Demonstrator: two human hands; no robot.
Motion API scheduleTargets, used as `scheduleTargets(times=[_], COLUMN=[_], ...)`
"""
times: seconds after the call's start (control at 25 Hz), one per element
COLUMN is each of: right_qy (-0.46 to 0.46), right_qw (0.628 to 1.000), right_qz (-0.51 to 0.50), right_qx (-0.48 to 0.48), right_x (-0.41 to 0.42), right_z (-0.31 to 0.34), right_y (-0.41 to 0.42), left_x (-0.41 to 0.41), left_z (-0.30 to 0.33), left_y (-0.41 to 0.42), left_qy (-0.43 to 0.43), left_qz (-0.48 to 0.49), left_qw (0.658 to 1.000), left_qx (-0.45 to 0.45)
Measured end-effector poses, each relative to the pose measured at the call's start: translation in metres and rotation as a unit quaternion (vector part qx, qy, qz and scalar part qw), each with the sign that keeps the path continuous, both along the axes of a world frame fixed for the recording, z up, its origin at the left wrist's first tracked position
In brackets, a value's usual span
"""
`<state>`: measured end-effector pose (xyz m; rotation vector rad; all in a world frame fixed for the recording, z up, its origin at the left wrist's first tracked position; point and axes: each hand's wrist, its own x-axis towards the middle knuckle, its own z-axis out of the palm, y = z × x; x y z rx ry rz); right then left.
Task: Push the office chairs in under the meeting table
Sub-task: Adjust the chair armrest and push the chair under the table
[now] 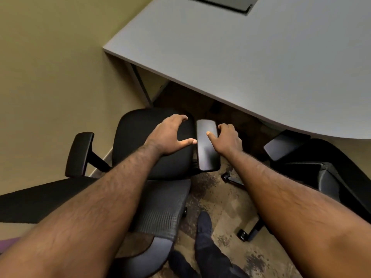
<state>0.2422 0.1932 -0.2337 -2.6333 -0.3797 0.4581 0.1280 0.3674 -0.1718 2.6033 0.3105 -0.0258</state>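
Observation:
A black office chair (pixel 138 141) stands in front of me, its seat short of the grey meeting table's (pixel 251 63) edge and its mesh back (pixel 162 209) nearest me. My right hand (pixel 228 138) grips the chair's right armrest (pixel 206 155), thumb on top and fingers curled over the outer side. My left hand (pixel 170 135) hovers above the seat with fingers spread, holding nothing. The chair's left armrest (pixel 79 154) sticks out toward the wall. A second black chair (pixel 313 163) stands at the right, partly under the table's curved edge.
A beige wall (pixel 50 77) runs close along the left, by the table's corner and its grey leg (pixel 140 85). The floor is patterned brown carpet (pixel 226 223). My dark shoe (pixel 204 225) is behind the chair. A dark cable hatch (pixel 224 3) sits in the tabletop.

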Motion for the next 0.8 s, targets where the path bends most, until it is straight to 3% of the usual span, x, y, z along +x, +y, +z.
scheduleTargets(times=[0.16, 0.28, 0.52, 0.8], right_qy=[0.081, 0.174, 0.391, 0.438], right_qw=[0.995, 0.977, 0.868, 0.839], right_qz=[-0.052, -0.091, -0.169, -0.161], right_qx=[0.002, 0.083, 0.254, 0.281], right_x=[0.019, 0.033, 0.045, 0.047], right_z=[-0.042, -0.067, -0.091, -0.101], right_y=[0.000, 0.004, 0.017, 0.015], left_x=[0.015, 0.024, 0.033, 0.037], left_z=[-0.041, -0.070, -0.120, -0.142], left_y=[-0.002, 0.000, -0.013, -0.015], left_qy=[0.066, 0.104, 0.143, 0.149], left_qz=[0.004, 0.005, -0.031, -0.076], left_qw=[0.997, 0.994, 0.986, 0.984], left_qx=[-0.028, -0.045, -0.075, -0.057])
